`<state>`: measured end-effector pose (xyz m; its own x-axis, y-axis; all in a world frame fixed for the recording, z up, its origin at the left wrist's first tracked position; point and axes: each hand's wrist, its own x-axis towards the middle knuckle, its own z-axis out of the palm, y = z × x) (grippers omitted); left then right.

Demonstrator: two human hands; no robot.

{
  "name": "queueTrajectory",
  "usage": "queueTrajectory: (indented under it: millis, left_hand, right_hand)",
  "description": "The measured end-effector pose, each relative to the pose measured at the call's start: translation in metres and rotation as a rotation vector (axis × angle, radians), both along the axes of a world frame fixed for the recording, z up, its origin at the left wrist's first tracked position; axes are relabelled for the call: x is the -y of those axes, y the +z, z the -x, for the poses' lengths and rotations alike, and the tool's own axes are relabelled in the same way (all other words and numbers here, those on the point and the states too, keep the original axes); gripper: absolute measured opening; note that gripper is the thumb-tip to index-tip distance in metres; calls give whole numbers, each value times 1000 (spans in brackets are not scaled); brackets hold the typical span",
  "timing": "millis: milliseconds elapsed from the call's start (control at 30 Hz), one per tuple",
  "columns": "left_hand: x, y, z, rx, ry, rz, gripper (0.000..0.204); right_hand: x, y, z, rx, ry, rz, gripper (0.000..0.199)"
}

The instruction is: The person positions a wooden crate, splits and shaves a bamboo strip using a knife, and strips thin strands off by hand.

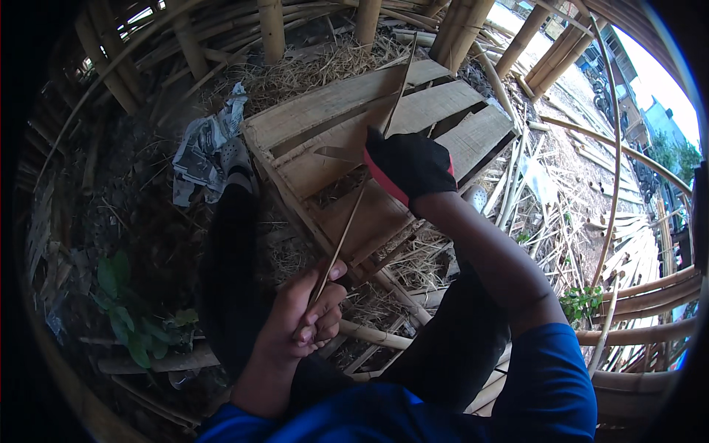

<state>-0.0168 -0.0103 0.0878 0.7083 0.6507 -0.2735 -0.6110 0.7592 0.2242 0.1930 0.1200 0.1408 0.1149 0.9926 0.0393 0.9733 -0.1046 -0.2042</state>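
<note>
My bare left hand point(306, 310) is closed round the lower end of a long, thin bamboo strip point(346, 238). The strip slants up and away to the right, past my other hand, over a slatted wooden crate point(336, 100). My right hand point(413, 166), in a black and red glove, is closed where the strip passes. From its left side sticks out a short, flat knife blade point(338, 153); the handle is hidden in the glove. Whether the glove also grips the strip I cannot tell.
Crumpled newspaper point(203, 148) lies left of the crate, by my left shoe point(235, 156). Bamboo posts point(272, 33) stand behind, above dry straw point(310, 63). Split bamboo pieces point(617, 244) litter the ground at right. A leafy plant point(125, 317) grows at lower left.
</note>
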Motion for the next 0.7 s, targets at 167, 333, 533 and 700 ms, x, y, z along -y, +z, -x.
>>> queueTrajectory:
  millis: [167,333,533,700]
  left_hand:
    - [-1,-3,-3,111,-13,30,16]
    - [-2,-6,1,205,-24,73,19]
    - [7,3,5,111,-35,16,23]
    - [4,-2,2,49,-48,-16,23]
  right_hand:
    - [-20,10,-31,45,-32,-123,68]
    - [-16,-1,-18,31,-67,-79,67]
    - [-9,6,-23,160,18,-143,58]
    - [-7,0,-24,4,-24,-57,63]
